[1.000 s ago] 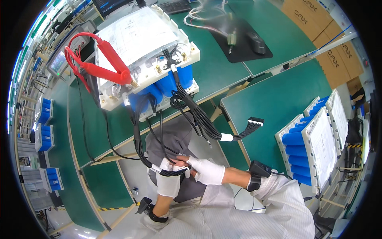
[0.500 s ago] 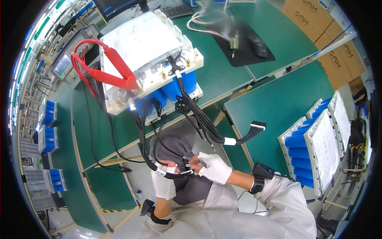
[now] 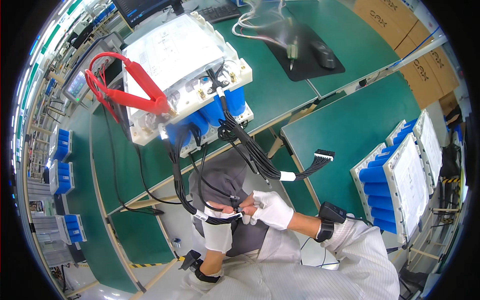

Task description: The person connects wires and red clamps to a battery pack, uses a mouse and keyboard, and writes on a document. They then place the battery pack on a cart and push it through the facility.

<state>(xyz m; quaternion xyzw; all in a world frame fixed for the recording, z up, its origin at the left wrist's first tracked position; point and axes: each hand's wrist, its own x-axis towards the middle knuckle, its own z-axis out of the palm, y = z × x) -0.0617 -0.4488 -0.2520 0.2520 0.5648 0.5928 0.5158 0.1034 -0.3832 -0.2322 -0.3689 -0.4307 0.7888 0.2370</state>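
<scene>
A white-framed battery pack [image 3: 185, 75] with blue cells stands on the green bench, a red clamp [image 3: 137, 92] clipped to its left front. Black cable bundles hang from its front edge. My left hand [image 3: 218, 231], in a white glove, and my right hand [image 3: 272, 209], also gloved, meet below the pack and pinch the end of one black cable bundle [image 3: 227, 215] with a white tag. A second bundle [image 3: 265, 165] runs right, ending in a white connector [image 3: 324, 155] that hangs free. Both wrists wear black straps.
More blue-cell packs [image 3: 400, 175] lie at the right on a second green table [image 3: 345, 125]. A black mat [image 3: 305, 45] with a screwdriver and a mouse sits behind. Small blue packs [image 3: 61, 175] line the left aisle. A meter [image 3: 77, 85] stands at the left.
The view has shifted so the pack and hands sit slightly lower. Both hands stay together on the cable end, with the fingers working closer at the tag.
</scene>
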